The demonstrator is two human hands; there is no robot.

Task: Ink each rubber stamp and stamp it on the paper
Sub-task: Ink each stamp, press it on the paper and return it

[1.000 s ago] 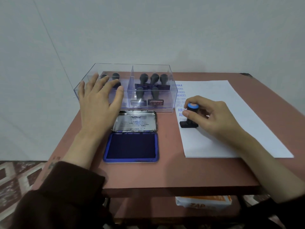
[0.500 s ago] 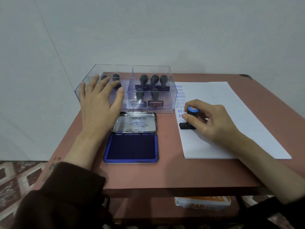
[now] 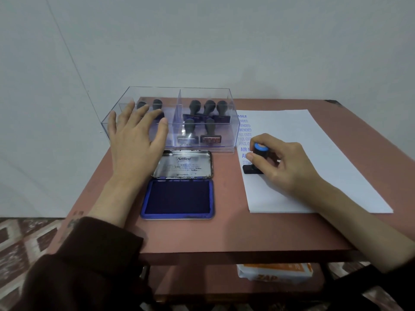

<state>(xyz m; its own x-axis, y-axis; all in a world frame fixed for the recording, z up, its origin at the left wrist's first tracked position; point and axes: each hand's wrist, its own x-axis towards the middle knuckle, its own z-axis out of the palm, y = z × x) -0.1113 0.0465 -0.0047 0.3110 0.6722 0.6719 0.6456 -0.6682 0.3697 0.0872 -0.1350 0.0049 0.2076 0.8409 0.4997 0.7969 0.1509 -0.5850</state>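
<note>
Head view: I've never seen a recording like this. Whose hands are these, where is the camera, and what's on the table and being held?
There is no machine here: a person works bare-handed, and the one camera sits on their head, looking down. On the reddish table stand a clear two-part box of rubber stamps, an open blue ink pad with its lid folded back, and a white paper bearing a column of blue prints. The right hand grips a blue-capped stamp, its base down on the paper below those prints. The left hand is spread open at the box's left part, holding nothing.
</note>
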